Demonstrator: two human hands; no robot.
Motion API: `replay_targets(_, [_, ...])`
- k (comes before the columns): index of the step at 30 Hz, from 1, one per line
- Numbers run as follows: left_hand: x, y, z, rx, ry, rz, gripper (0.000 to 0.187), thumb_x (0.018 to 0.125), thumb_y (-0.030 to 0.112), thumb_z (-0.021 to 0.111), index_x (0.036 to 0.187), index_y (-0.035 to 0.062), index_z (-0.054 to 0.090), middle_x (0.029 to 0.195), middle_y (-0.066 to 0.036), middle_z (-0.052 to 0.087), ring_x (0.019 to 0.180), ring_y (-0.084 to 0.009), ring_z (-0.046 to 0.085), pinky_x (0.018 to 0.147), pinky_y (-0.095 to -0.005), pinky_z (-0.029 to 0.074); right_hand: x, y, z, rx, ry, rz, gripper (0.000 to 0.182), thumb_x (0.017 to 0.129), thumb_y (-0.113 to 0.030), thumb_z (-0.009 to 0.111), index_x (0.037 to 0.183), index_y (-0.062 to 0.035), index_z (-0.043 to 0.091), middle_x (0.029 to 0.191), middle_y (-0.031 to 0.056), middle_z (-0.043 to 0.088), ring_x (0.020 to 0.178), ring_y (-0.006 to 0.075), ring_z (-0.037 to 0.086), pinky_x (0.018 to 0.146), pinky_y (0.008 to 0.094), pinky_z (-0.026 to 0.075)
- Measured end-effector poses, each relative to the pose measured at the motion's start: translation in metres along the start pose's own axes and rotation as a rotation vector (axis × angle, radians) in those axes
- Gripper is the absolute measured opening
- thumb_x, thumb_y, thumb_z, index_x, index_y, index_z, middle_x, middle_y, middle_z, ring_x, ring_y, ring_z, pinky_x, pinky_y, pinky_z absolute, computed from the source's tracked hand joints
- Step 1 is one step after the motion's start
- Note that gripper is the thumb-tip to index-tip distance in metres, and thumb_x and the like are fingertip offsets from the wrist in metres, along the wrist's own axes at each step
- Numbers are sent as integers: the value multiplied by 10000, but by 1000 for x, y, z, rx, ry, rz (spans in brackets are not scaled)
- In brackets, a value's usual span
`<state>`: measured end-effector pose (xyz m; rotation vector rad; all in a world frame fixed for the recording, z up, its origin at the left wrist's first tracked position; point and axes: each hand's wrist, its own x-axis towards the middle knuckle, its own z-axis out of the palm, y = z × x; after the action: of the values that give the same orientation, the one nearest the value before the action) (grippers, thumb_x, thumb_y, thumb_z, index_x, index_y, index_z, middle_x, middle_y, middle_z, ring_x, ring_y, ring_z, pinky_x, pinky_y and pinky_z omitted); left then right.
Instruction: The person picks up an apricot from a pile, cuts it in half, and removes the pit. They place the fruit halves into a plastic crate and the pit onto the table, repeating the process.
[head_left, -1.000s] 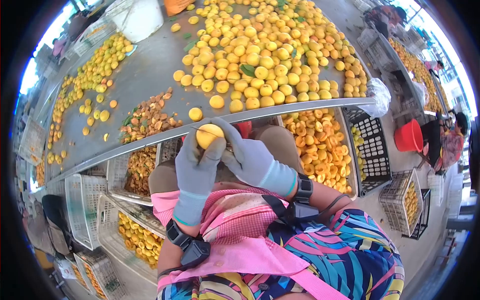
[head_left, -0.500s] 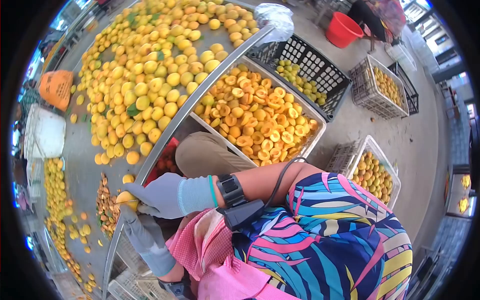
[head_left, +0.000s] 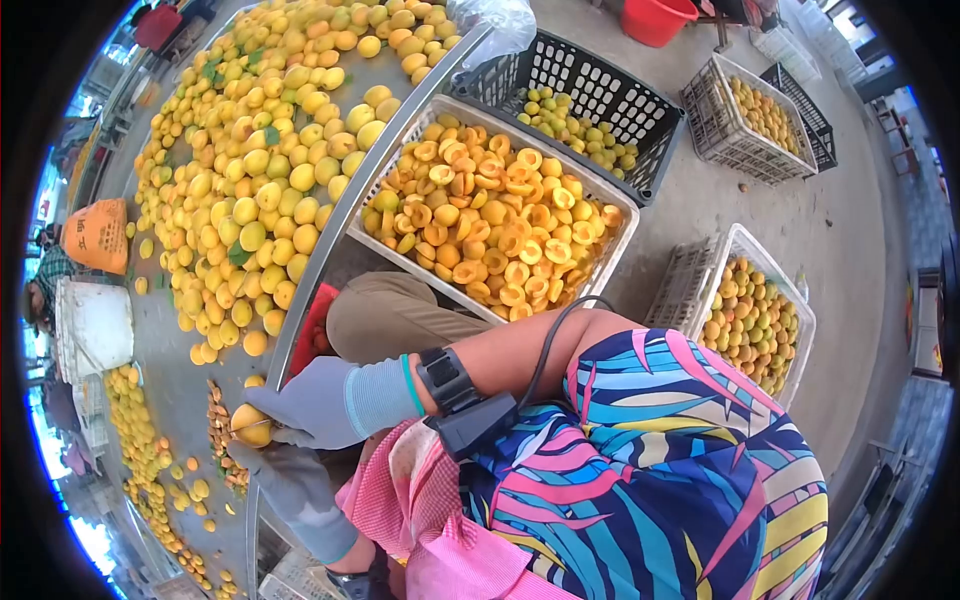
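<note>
Grey fabric gloves cover both hands, which meet around 1 smooth, round yellow fruit (head_left: 251, 425) at the lower left, over the raised rim of a grey metal table (head_left: 160, 340). Fingers of the right hand (head_left: 310, 403) are closed against the fruit's right side; the left hand (head_left: 300, 495) is bent in beneath it, fingers nearly closed and touching it. Across the fruit runs 1 thin dark line, too small to identify. Just above it on the metal lies 1 loose yellow fruit (head_left: 254, 381); to its left is a small brown pile of scraps (head_left: 216, 420). Farther up the table spreads a large heap of whole yellow fruit (head_left: 250, 210). Right of the rim, a white plastic crate (head_left: 420, 270) holds orange fruit halves (head_left: 490, 220), beside a black slotted crate (head_left: 660, 130) of greenish fruit (head_left: 580, 130).
</note>
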<state>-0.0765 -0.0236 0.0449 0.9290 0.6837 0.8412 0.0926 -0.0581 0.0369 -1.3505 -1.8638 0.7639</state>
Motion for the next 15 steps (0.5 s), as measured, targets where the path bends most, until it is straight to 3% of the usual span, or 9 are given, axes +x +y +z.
replay_targets(1, [2,2,-1,-360,-121,-139,513,934,401,523,1287,36,453,1223,-63,537,1085,-164,535,885,-313,456,0,0,1,4,28,2,604,900,-360,473,1382,-55,274,674,107,604,572,299,605,512,393,467])
replay_targets(5, [3,-1,-15,-318,-37,-157,540,927,401,535,1304,29,430,1216,-71,542,1082,-185,539,908,-324,443,-7,-5,-7,9,1,27,613,903,-355,464,1393,-49,258,678,110,606,572,301,604,512,394,467])
replay_targets(7, [-1,2,3,125,2,-39,528,930,390,536,1295,21,437,1203,-79,551,1066,-188,551,910,-321,442,-8,-7,-11,-8,-52,57,613,899,-346,470,1394,-55,255,673,106,606,564,298,603,503,393,466])
replay_targets(8, [-1,0,10,117,-8,-40,528,930,390,536,1295,21,437,1203,-79,551,1066,-188,551,910,-321,442,-7,-4,-10,-17,-50,65,613,899,-346,470,1394,-55,255,673,106,606,564,298,603,503,393,466])
replay_targets(10, [2,-3,22,459,283,144,424,939,354,537,1195,16,516,998,-63,589,877,-134,574,771,-267,468,-3,2,-3,36,-33,58,621,895,-345,478,1396,-56,252,669,103,607,558,293,603,498,389,467])
replay_targets(14, [1,-3,18,436,198,156,421,940,351,535,1198,18,521,1013,-67,591,890,-142,576,777,-280,470,-7,1,1,66,13,34,628,891,-350,484,1395,-52,255,666,104,605,555,288,603,494,388,467])
replay_targets(15, [0,-2,24,291,221,100,424,938,354,537,1199,20,522,1019,-67,592,883,-138,574,770,-276,471,-5,1,2,44,8,41,631,892,-352,482,1396,-52,251,664,102,603,556,287,603,492,387,466])
